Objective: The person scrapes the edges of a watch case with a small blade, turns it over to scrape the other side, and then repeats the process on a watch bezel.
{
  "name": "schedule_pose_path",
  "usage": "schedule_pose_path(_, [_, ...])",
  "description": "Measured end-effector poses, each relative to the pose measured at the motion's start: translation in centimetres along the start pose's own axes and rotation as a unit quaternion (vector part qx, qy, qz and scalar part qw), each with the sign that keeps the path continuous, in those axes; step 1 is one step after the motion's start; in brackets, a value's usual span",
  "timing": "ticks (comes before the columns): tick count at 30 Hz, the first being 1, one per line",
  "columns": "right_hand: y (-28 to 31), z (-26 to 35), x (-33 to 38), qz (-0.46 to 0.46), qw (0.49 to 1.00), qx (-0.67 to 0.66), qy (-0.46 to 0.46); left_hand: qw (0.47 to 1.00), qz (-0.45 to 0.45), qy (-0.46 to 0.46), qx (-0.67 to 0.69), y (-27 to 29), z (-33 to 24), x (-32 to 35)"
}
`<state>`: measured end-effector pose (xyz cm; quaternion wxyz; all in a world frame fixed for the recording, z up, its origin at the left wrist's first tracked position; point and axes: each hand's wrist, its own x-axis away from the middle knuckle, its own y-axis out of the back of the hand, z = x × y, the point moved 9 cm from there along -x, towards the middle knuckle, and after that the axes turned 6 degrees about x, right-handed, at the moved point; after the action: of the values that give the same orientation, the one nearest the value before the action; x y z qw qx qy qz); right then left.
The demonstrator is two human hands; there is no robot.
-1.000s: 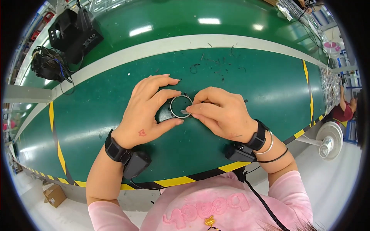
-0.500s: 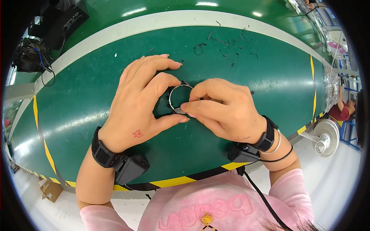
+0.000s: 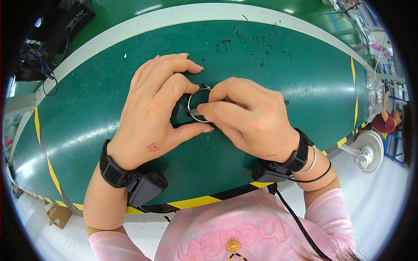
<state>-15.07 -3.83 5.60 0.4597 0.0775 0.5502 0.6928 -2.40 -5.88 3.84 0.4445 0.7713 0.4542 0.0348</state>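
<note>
Right between the two hands, low over the green bench (image 3: 87, 117), sits a thin silver metal ring (image 3: 197, 104) against a small dark round part (image 3: 182, 114). Its open face looks up at the camera. The right hand (image 3: 248, 117) pinches the ring's right edge; the left hand (image 3: 152, 113) cups the dark part from the left, fingers curled, both about equally near

We see a brown cardboard box (image 3: 58, 215) on the pale floor below the tabletop's near left edge, flaps partly open, and a black box-shaped case (image 3: 69, 24) with a pale label, beyond the tabletop's far left corner
</note>
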Motion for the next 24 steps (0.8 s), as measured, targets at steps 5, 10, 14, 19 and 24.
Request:
schedule_pose_path(5, [0.2,-0.7,0.1,-0.01,1.0,-0.016,-0.004,1.0,-0.005,-0.002,0.0,0.0,-0.1,0.0])
schedule_pose_path(10, [1.4,-1.8,0.3,-0.009,0.999,-0.036,-0.022,1.0,-0.017,-0.004,0.009,0.2,0.1,0.2])
schedule_pose_path(14, [1.9,-2.7,0.7,-0.001,0.999,-0.032,-0.027,0.999,-0.032,-0.007,0.015,0.4,-0.1,0.3])
schedule_pose_path(19, [1.5,-2.6,0.6,0.008,0.999,-0.037,-0.023,0.999,-0.041,-0.002,0.029,0.8,0.1,0.3])
schedule_pose_path(24, [1.5,-3.0,0.7,0.009,0.999,-0.035,-0.039,0.998,-0.053,-0.009,0.037,0.9,0.2,0.2])
